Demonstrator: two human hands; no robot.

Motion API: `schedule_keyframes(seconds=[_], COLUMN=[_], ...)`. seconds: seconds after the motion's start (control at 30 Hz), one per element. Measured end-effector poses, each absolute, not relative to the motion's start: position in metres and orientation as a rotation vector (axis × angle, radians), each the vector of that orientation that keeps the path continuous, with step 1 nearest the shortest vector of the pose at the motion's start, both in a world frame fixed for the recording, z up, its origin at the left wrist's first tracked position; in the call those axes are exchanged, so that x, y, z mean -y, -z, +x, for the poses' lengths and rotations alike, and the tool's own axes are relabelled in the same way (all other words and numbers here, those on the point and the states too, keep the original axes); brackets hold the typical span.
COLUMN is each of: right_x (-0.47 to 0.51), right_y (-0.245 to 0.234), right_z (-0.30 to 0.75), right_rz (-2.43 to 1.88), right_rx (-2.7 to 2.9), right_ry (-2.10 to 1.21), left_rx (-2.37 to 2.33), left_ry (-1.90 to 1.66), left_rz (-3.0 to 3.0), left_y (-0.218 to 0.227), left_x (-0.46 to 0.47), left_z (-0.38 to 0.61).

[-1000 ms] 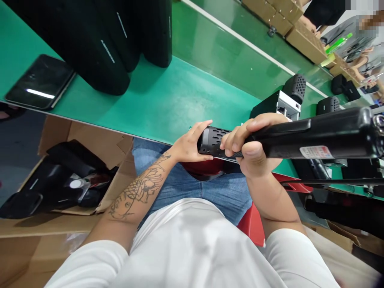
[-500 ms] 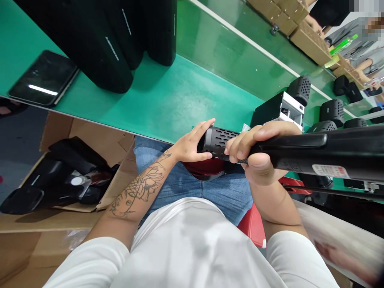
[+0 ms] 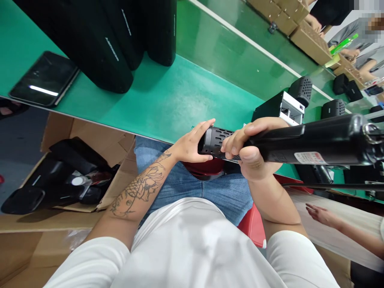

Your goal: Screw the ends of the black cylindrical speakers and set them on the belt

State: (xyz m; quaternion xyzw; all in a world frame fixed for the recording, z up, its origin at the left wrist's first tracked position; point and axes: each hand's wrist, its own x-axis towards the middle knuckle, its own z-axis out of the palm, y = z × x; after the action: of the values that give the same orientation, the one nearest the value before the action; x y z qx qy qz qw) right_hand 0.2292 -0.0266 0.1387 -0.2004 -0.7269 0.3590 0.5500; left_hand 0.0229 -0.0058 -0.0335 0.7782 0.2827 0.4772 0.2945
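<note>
In the head view, my left hand (image 3: pixel 190 145) curves around the open end of a black housing with slotted holes (image 3: pixel 220 136), thumb and fingers on either side of its rim. The housing lies over the front edge of the green table, above my lap. My right hand (image 3: pixel 255 150) wraps around a black electric screwdriver (image 3: pixel 318 142) with a white-and-red label and a metal hanging ring at its back end. The screwdriver is nearly level and points at the housing. Its tip is hidden behind my fingers, so contact cannot be made out.
Tall black cases (image 3: pixel 117 48) and a phone (image 3: pixel 45 78) occupy the left of the table (image 3: pixel 192 88). A black-and-white box (image 3: pixel 279 108) and more perforated housings (image 3: pixel 301 90) stand right. A carton (image 3: pixel 117 144) holds black parts below left. A co-worker's hand (image 3: pixel 322 215) shows lower right.
My right hand and the screwdriver have shifted slightly left, toward the housing, and the tool's back end has come into view. My left hand has stayed put. A co-worker's arm has appeared lower right.
</note>
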Motion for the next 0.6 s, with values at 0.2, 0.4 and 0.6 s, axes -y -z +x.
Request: schedule_keyframes(seconds=[0.2, 0.4, 0.6], right_x=[0.030, 0.031, 0.027], right_y=[-0.138, -0.140, -0.142], right_z=[0.223, 0.216, 0.211], right_rz=[-0.315, -0.428, -0.481], right_rx=[1.750, 1.725, 1.797], right_ry=[-0.817, -0.910, -0.969], left_rx=[-0.777, -0.795, -0.794], left_ry=[-1.267, -1.278, -1.259], left_rz=[2.024, 1.996, 1.994], left_y=[0.035, 0.037, 0.037], left_x=[0.006, 0.004, 0.003], left_z=[0.024, 0.029, 0.029])
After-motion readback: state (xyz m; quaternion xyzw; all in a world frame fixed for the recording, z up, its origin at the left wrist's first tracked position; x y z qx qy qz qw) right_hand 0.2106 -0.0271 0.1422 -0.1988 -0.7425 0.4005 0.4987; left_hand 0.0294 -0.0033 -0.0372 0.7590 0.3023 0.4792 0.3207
